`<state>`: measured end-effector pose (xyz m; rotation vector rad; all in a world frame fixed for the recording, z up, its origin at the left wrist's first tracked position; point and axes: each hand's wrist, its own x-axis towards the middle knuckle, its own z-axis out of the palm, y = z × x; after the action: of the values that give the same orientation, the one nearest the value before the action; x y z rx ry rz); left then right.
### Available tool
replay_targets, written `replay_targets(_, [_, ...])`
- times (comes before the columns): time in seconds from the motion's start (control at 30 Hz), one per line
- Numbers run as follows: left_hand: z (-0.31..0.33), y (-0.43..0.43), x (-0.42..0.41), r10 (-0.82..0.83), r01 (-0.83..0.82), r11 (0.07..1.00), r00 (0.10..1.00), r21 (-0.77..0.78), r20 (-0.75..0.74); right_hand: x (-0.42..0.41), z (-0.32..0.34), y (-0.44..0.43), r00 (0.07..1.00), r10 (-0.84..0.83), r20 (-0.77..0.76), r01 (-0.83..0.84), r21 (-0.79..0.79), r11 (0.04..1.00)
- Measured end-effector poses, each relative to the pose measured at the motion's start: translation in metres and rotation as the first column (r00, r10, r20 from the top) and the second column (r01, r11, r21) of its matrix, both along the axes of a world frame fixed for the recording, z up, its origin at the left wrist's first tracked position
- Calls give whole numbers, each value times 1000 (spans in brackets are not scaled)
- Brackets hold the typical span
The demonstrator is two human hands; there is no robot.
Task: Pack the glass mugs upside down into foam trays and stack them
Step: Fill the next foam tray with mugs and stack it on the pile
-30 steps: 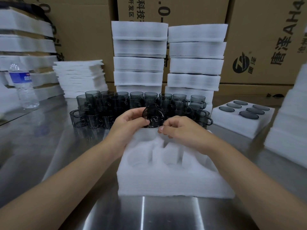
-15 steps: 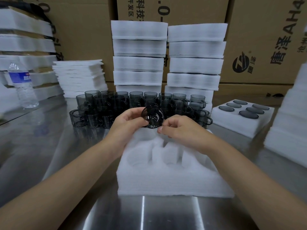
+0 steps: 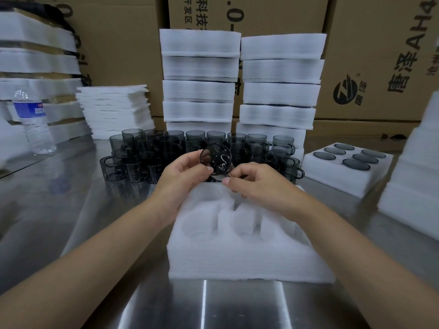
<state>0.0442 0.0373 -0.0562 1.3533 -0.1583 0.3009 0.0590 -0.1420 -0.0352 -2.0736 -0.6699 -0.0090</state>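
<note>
We've got the foam tray [image 3: 237, 260] on the table [image 3: 59, 210] right before us. Above the tray's far edge, one mug [image 3: 217, 160] is held between our left hand [image 3: 183, 176] and right hand [image 3: 259, 184]. Behind the tray the loose mugs [image 3: 147, 153] crowd together, and behind those stand two tray stacks [image 3: 199, 91]. To its right lies a filled tray [image 3: 332, 176]. Far left stands a water bottle [image 3: 33, 122], and behind-left a pile of foam sheets [image 3: 114, 112].

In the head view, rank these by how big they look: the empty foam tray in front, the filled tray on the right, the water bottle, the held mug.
1. empty foam tray, though it is nearest the camera, which may exaggerate it
2. filled tray
3. water bottle
4. held mug
</note>
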Motion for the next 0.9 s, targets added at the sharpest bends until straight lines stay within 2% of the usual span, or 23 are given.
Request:
replay_targets(0.2, [1,0,-2,-27,25,993,999,117,21,-5,3,0,995,96,-27,-95,23,995])
replay_targets(0.33, [4,4,-1,-76,79,989,997,123,-22,-9,4,1,989,146,-25,-145,41,989])
replay_targets(0.5, [13,12,1,-84,98,959,995,267,-62,-8,6,1,997,71,-33,-65,145,987])
replay_targets(0.67, [18,21,0,-39,82,860,995,503,-95,-5,6,1,999,15,-31,-10,169,986])
replay_targets(0.9, [20,25,-2,-45,60,798,998,599,-40,-5,6,1,999,13,-40,-6,174,985])
